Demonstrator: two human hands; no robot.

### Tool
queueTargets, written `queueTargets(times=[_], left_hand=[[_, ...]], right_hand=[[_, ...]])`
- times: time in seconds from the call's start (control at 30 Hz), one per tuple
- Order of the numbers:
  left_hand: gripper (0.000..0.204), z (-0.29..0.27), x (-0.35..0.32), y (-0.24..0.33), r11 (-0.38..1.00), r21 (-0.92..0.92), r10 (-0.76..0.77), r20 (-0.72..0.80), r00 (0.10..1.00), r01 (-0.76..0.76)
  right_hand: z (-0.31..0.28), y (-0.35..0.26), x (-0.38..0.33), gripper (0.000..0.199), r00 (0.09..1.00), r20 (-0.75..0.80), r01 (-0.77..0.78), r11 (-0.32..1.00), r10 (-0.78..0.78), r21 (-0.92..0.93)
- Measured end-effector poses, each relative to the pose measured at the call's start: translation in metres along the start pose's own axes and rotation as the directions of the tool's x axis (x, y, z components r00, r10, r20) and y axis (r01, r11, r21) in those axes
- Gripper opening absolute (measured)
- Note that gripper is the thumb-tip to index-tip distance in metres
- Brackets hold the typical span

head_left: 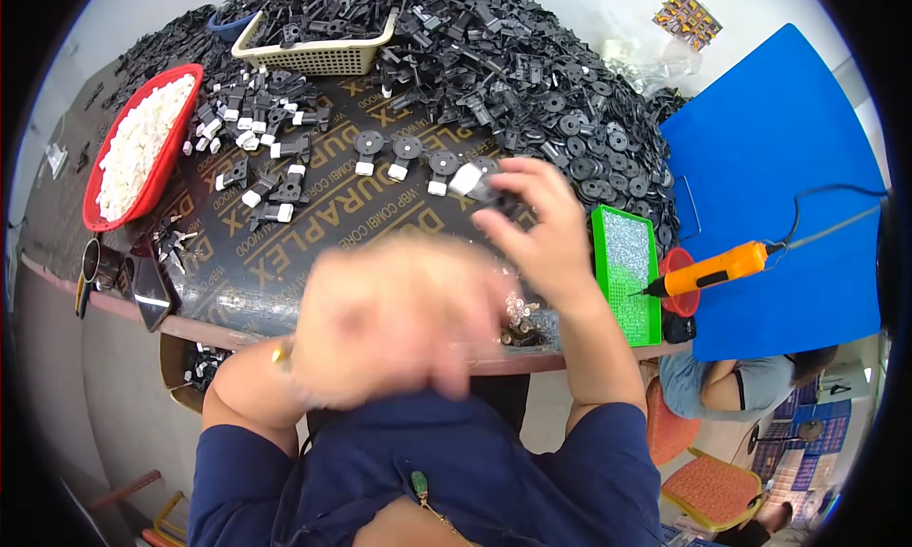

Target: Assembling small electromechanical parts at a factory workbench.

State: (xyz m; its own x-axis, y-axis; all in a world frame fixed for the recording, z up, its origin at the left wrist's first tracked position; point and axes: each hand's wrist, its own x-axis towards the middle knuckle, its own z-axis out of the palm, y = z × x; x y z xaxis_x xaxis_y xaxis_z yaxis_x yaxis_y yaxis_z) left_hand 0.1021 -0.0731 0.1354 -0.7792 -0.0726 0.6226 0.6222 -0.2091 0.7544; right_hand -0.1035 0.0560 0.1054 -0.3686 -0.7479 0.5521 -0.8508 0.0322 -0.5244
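My right hand (534,222) reaches over the dark board table (313,253) and grips a small black plastic part with a white piece (475,180) at its fingertips. A row of similar black round parts with white clips (407,154) lies just left of it. My left hand (394,321) is raised close to the camera, blurred by motion, and whether it holds anything cannot be told.
A huge heap of black plastic parts (532,72) covers the far table. A cream basket (318,55) holds more. A red tray of white pieces (138,146) is at left. A green tray of screws (627,272) and an orange electric screwdriver (712,272) lie at right, by a blue board (779,186).
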Motion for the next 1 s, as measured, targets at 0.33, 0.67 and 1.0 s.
queueTargets(times=[0.33,0.67,1.0], left_hand=[[0.042,-0.043,0.003,-0.136,0.606,-0.491,-0.728,-0.026,0.685,0.625],[0.013,-0.064,-0.011,-0.153,0.638,-0.575,-0.729,-0.238,0.642,0.512],[0.051,-0.064,-0.005,-0.14,0.633,-0.605,-0.716,-0.218,0.664,0.484]], right_hand=[[-0.024,0.017,-0.047,0.046,0.979,0.173,-0.129,0.988,0.112,0.088],[-0.061,0.083,-0.089,0.019,0.913,0.177,-0.241,0.836,0.368,-0.493],[-0.042,0.063,-0.063,0.011,0.744,0.623,-0.083,0.959,0.241,-0.272]])
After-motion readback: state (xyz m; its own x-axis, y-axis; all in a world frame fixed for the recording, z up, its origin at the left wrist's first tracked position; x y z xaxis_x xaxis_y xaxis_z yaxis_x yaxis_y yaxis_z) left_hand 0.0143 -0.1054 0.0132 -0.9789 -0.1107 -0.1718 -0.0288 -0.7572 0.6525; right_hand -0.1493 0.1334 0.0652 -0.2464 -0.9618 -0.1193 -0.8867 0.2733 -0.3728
